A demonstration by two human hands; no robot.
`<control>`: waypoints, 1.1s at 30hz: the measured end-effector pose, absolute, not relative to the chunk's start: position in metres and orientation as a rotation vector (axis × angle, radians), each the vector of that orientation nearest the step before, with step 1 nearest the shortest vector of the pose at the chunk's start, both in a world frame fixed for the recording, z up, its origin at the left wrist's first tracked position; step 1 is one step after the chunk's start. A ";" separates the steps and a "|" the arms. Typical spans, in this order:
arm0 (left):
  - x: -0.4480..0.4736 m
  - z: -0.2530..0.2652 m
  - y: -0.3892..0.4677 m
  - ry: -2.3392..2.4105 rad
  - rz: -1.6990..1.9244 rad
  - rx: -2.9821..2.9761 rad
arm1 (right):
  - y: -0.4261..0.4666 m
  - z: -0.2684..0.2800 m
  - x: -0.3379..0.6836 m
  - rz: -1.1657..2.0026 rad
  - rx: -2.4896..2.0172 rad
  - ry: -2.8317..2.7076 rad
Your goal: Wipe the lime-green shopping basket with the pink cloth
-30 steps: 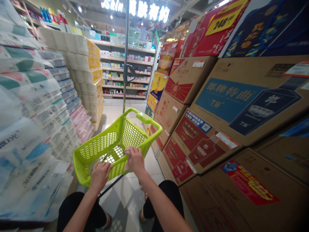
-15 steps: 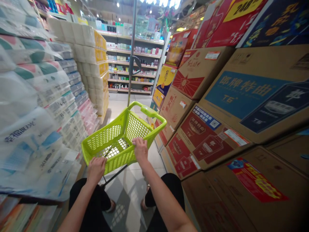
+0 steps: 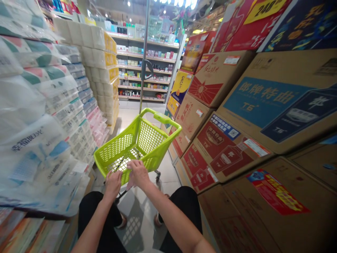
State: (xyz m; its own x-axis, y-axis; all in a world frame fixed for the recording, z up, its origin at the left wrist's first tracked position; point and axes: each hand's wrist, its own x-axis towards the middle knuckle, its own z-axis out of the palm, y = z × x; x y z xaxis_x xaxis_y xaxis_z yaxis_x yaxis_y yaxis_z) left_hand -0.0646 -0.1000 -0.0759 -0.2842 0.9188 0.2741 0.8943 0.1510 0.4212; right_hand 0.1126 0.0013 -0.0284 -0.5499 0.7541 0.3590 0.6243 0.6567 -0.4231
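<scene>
A bright green plastic shopping cart [image 3: 155,165] with a lattice basket stands tilted across the aisle before me, its basket holding nothing I can see. My left hand [image 3: 113,184] is closed over the near rim of the basket, fingers hooked inside. Just to its right, my right hand [image 3: 137,173] is bent over the same rim, close to the left one. Below its fingers hangs a pale pink cloth [image 3: 129,183], mostly hidden by the palm. The cart's handle [image 3: 164,119] points away from me, and a caster [image 3: 158,175] shows beneath the basket.
Plastic-wrapped tissue packs [image 3: 50,147] are stacked at left, with more white and yellow packs [image 3: 98,66] behind. Cartons [image 3: 237,147] rise closely on the right. A metal pole [image 3: 143,70] stands beyond the cart, before shelves of small goods [image 3: 144,63].
My right hand has slid left along the rim toward my left hand, and the pink cloth now shows under it. My left hand and the basket's near-left corner have shifted slightly right.
</scene>
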 end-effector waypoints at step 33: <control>0.008 -0.090 -0.087 1.967 0.765 2.052 | -0.019 -0.052 0.173 0.384 -0.980 -2.416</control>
